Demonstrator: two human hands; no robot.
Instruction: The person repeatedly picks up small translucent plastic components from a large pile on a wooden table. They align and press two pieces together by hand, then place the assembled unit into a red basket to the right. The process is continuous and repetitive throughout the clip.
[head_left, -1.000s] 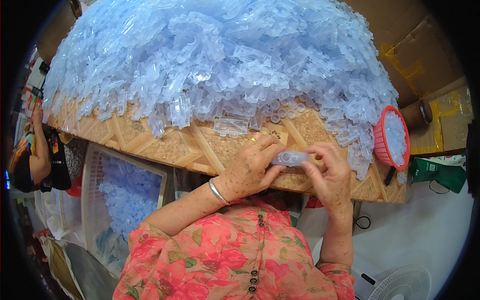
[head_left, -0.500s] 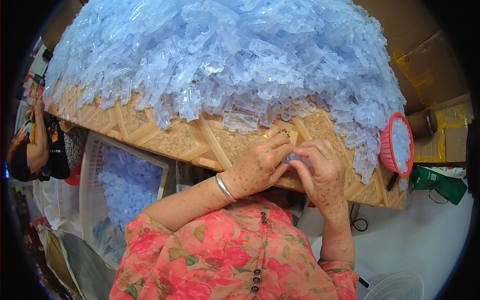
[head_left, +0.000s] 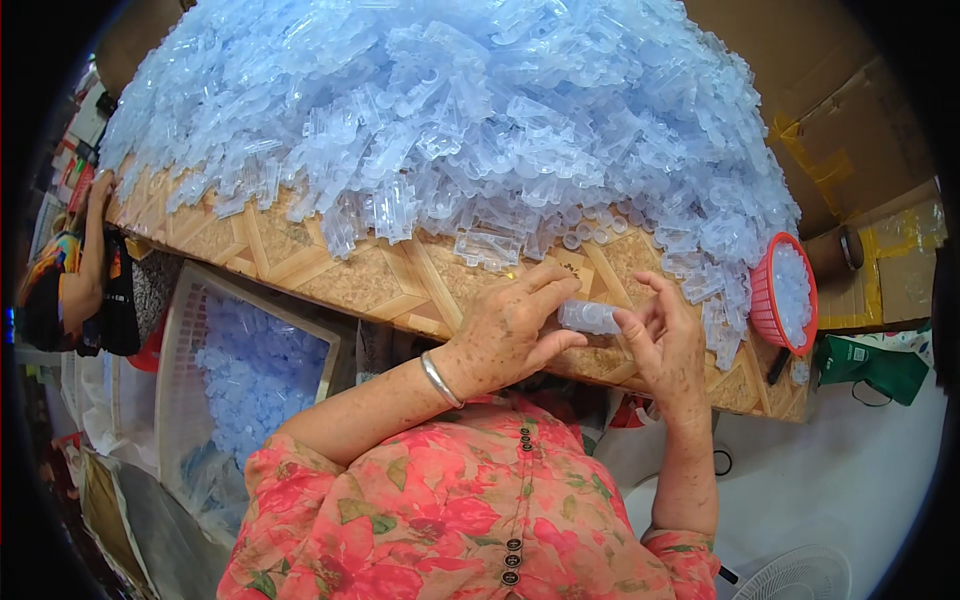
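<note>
A small, clear bluish plastic tube-like piece (head_left: 590,318) lies sideways between my hands, just above the near edge of the table. My left hand (head_left: 512,328), with a silver bangle at its wrist, curls its fingers and thumb round the piece's left end. At the other end, the thumb of my right hand (head_left: 668,345) presses on the piece; its index finger is lifted and the other fingers are partly hidden. Just beyond my hands, a huge heap of similar clear plastic pieces (head_left: 450,120) covers most of the patterned table (head_left: 400,295).
A red basket (head_left: 765,300) of clear parts stands at the table's right edge, near a dark slim object (head_left: 779,366). Below left, a white crate (head_left: 180,370) holds bluish plastic parts. Cardboard (head_left: 850,150) stands at right. Another person's arm (head_left: 92,235) reaches in at far left.
My fingers have spread, uncovering the plastic piece that was mostly hidden between them. My right hand has shifted slightly right, and its index finger has lifted.
</note>
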